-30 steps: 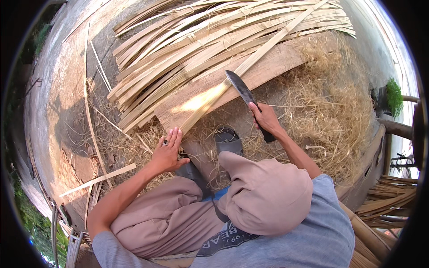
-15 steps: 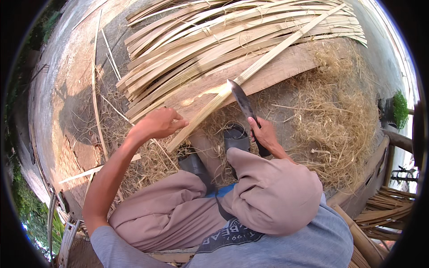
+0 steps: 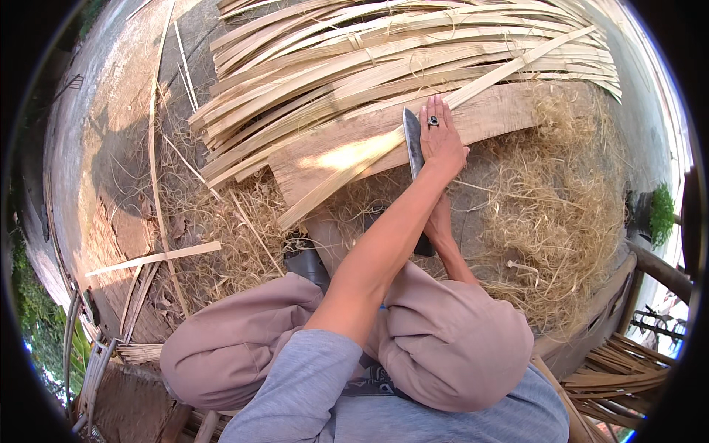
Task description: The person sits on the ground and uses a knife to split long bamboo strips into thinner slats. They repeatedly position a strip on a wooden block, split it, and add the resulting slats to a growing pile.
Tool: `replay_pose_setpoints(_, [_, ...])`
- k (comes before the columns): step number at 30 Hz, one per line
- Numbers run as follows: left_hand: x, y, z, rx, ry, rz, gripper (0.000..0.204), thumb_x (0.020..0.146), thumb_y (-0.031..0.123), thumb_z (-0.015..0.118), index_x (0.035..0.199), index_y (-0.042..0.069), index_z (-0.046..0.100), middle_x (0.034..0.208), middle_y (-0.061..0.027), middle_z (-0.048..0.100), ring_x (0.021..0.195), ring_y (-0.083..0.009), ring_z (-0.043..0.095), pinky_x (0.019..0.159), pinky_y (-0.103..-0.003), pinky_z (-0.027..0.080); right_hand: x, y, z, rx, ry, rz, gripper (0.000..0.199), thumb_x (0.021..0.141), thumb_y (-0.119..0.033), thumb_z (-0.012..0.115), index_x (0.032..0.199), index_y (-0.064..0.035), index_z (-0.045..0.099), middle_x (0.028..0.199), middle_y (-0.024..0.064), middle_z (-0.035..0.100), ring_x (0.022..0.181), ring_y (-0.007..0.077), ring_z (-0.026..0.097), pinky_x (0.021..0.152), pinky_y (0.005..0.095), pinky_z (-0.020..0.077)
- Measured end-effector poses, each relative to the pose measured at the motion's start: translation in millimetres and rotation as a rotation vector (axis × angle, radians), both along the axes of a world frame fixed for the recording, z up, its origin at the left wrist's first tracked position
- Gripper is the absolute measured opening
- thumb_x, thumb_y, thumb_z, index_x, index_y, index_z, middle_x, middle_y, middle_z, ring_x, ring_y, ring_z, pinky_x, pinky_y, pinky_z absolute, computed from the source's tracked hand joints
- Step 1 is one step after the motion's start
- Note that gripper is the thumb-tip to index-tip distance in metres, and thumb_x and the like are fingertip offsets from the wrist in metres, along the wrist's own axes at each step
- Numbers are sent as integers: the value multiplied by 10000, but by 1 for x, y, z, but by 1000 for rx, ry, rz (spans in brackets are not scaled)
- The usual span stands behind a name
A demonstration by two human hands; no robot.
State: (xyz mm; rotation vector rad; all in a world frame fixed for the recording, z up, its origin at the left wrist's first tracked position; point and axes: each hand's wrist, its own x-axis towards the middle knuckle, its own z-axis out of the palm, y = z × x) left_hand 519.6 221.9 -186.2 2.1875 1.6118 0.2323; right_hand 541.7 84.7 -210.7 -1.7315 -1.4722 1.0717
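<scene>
A long pale split-bamboo strip (image 3: pixel 342 182) lies aslant across a flat wooden board (image 3: pixel 491 111). My left hand (image 3: pixel 442 142) reaches across to the right, flat with fingers stretched out and a ring on one finger. Its fingertips lie on the strip, just right of the knife blade. My right hand (image 3: pixel 441 221), partly hidden under the left forearm, grips the dark handle of a knife (image 3: pixel 415 148). The blade points away from me, its upper part against the strip's near edge. Whether it cuts into the strip I cannot tell.
Beyond the board lies a wide pile of bamboo strips (image 3: pixel 354 70). Curly shavings (image 3: pixel 557 214) cover the ground at right, with more at left. Loose thin strips (image 3: pixel 153 148) lie at far left. A potted plant (image 3: pixel 661 207) and a bundle of strips (image 3: pixel 617 378) are at right.
My left hand has moved from the strip's near end, far to the right and forward, onto the strip beside the blade. The knife has turned more upright and shifted slightly right.
</scene>
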Motion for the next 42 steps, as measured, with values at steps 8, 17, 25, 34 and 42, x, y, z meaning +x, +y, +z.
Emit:
replay_pose_setpoints(8, [3, 11, 3, -170, 168, -58, 1255, 800, 599, 715, 1589, -114, 48, 1694, -273, -10, 1578, -403, -69, 1262, -510, -89, -28, -14, 32, -7, 41, 57, 293, 922, -197, 648, 1099, 37, 647, 948, 199, 723, 877, 428, 688, 812, 463, 547])
replay_pose_setpoints(17, [-3, 9, -3, -82, 101, -59, 1291, 765, 626, 723, 1585, -122, 64, 1696, -263, 16, 1582, -384, -53, 1276, -489, -58, -9, -10, 15, 76, 32, 120, 289, 936, -189, 651, 1088, 56, 651, 1005, 226, 719, 959, 374, 703, 849, 473, 549])
replay_pose_setpoints(25, [2, 22, 6, -150, 82, -64, 1280, 764, 604, 736, 1595, -98, 62, 1699, -250, 30, 1590, -346, -32, 1282, -457, -49, -35, -35, 13, 69, 133, 246, 418, 942, -271, 651, 1180, 71, 620, 1171, 290, 665, 1160, 428, 616, 992, 495, 484])
replay_pose_setpoints(34, [4, 21, 4, -135, 36, -75, 1259, 766, 559, 733, 1595, -101, 53, 1702, -240, 29, 1591, -343, -33, 1282, -451, -55, -20, -32, -3, -154, 177, 179, 489, 906, -315, 709, 1239, 29, 609, 1283, 252, 624, 1206, 366, 591, 1011, 458, 467])
replay_pose_setpoints(42, [12, 31, -5, -89, 60, -93, 1252, 767, 563, 749, 1588, -111, 85, 1688, -274, 62, 1590, -352, 16, 1290, -457, 5, -16, -17, 2, -204, 252, 351, 451, 886, -267, 752, 1230, 3, 635, 1290, 208, 639, 1238, 321, 599, 977, 455, 496])
